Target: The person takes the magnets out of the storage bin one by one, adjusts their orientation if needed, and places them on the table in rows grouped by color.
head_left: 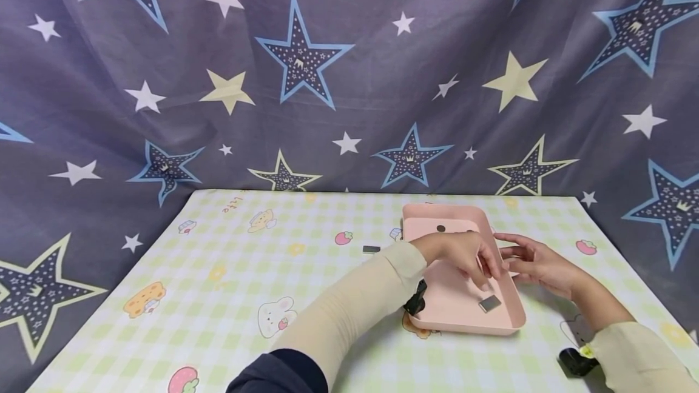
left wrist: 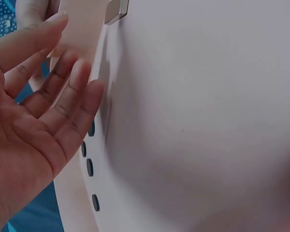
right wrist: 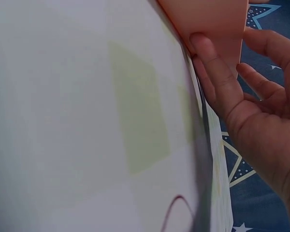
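Note:
A pink tray (head_left: 457, 314) lies on the right part of the table. My left hand (head_left: 464, 255) reaches into it, and in the left wrist view its fingers are loosely bent with nothing between them. Just in front of those fingers, on the tray floor, sits a small silver-edged rectangular block (head_left: 489, 304). Several small black discs (left wrist: 90, 167) lie on the tray floor beyond the hand, one dark disc (head_left: 440, 228) showing near the far end. My right hand (head_left: 540, 265) rests its fingertips against the tray's right outer wall, fingers relaxed.
Left of the tray, another small dark rectangular block (head_left: 371, 249) lies on the checked tablecloth (head_left: 218, 296). A star-printed curtain (head_left: 327, 77) hangs behind the table's back edge. Black wrist devices (head_left: 577, 361) sit by both wrists.

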`<state>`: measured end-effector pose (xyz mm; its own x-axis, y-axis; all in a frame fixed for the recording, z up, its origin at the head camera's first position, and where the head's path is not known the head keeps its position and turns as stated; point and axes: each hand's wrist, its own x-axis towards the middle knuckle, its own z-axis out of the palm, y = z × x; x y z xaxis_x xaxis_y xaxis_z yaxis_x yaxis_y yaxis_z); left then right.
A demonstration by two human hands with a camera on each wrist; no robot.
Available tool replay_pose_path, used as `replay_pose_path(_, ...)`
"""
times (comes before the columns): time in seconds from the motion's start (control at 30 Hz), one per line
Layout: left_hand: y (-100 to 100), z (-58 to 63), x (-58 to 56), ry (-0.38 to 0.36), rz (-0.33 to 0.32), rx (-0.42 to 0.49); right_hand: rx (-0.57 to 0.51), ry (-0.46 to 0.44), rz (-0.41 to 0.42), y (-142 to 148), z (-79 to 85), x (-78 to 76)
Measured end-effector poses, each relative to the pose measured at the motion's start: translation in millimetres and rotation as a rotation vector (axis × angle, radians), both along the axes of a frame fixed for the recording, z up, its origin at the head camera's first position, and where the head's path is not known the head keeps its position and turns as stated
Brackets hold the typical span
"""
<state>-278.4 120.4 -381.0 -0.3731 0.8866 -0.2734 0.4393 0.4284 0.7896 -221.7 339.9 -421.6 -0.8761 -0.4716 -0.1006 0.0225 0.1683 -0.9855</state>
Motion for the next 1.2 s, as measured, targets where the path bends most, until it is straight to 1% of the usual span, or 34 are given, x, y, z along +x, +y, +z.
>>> replay_pose_path(0.13,3.4,-3.9,3.1,0.043,-0.055,-0.045,-0.014,0.0,-0.001,0.9,0.0,1.1)
replay_pose_path(0.2,5.2,-5.3,4.2,0.076,-0.077,-0.073,-0.023,0.004,0.0,1.0,0.1,1.8)
replay_pose_path(0.27,6.2,-6.1,5.1,0.093,-0.094,-0.091,-0.028,0.007,0.002,0.8,0.5,2.2)
replay_pose_path(0.43,8.2,-6.0,7.1,0.096,-0.153,-0.118,-0.023,0.004,-0.006,-0.2,1.7,2.8)
replay_pose_path(0.5,8.8,-5.4,8.2,0.132,-0.187,-0.135,-0.019,0.002,-0.01,0.0,1.8,2.8)
replay_pose_path(0.67,10.8,-3.6,12.1,0.292,-0.275,-0.214,-0.023,0.006,-0.005,1.0,1.3,2.4)
replay_pose_path(0.7,11.4,-3.3,13.0,0.311,-0.281,-0.228,-0.025,0.007,-0.001,1.2,1.1,2.3)
replay_pose_path(0.77,12.4,-2.9,14.6,0.322,-0.281,-0.244,-0.032,0.01,0.007,1.3,0.8,2.1)
replay_pose_path(0.93,13.2,-1.8,16.6,0.317,-0.258,-0.258,-0.029,0.009,0.005,0.6,1.3,2.4)
replay_pose_path(1.03,12.3,-0.5,17.0,0.317,-0.257,-0.282,-0.017,0.01,-0.003,0.1,1.7,2.7)
replay_pose_path(1.13,10.9,1.3,16.6,0.299,-0.264,-0.304,-0.006,0.014,-0.01,0.0,1.5,2.8)
replay_pose_path(1.2,10.0,2.4,15.6,0.291,-0.258,-0.317,-0.001,0.015,-0.017,-0.2,1.3,2.9)
